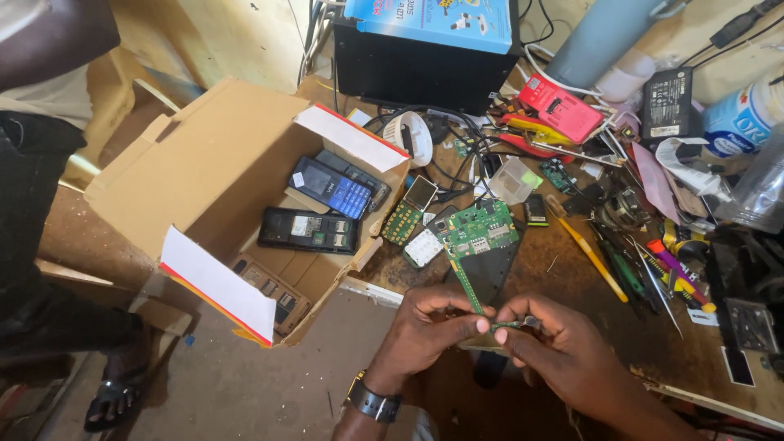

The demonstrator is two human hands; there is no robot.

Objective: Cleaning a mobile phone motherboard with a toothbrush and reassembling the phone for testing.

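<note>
Two hands (490, 335) pinching green circuit board (474, 292) between fingertips

I count two bare hands at six o'clock, left hand (425, 331) and right hand (555, 347). One open brown cardboard box (204, 175) at nine o'clock holds three dark slab phones (309, 230). Two green circuit boards (480, 227) sit centre.

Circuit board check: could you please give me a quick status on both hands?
Left hand and right hand both pinching a green circuit board at its lower end. Board upright over the workbench. Cardboard box of phones alongside, apart.
</note>
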